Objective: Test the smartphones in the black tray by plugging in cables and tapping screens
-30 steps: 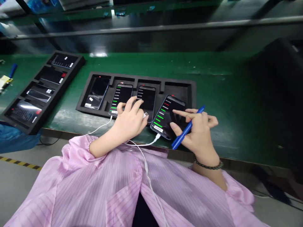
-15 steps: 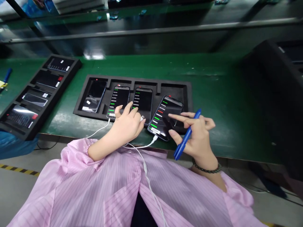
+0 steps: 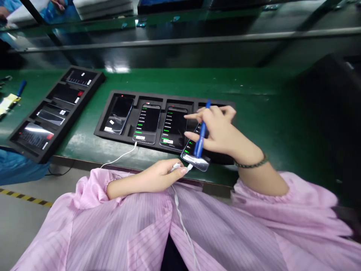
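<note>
Below the tray, my left hand (image 3: 158, 175) is closed with a white cable plug (image 3: 177, 165) between thumb and fingers. Its fingertips are at a second white plug (image 3: 190, 166) by the lower end of the rightmost phone (image 3: 199, 162). That phone lies askew, partly over the tray's front edge. Over it, my right hand (image 3: 218, 130) grips a blue pen (image 3: 201, 137), index finger stretched toward the third phone (image 3: 175, 130); contact is unclear. The second phone (image 3: 148, 124) shows lines of text and has a cable (image 3: 120, 155) attached. The leftmost phone (image 3: 120, 114) is dark.
A black foam tray (image 3: 103, 128) holds the phones on the green bench (image 3: 169, 81). Another foam tray (image 3: 81, 98) with several phones stands at left, with a yellow item (image 3: 8, 102) and blue pen (image 3: 21, 88) beyond. A dark box-like shape (image 3: 324, 113) is at right.
My left hand has moved down and right, from over the middle phones to the rightmost phone's plug. My right hand has moved up and left with the pen, now covering much of that phone.
</note>
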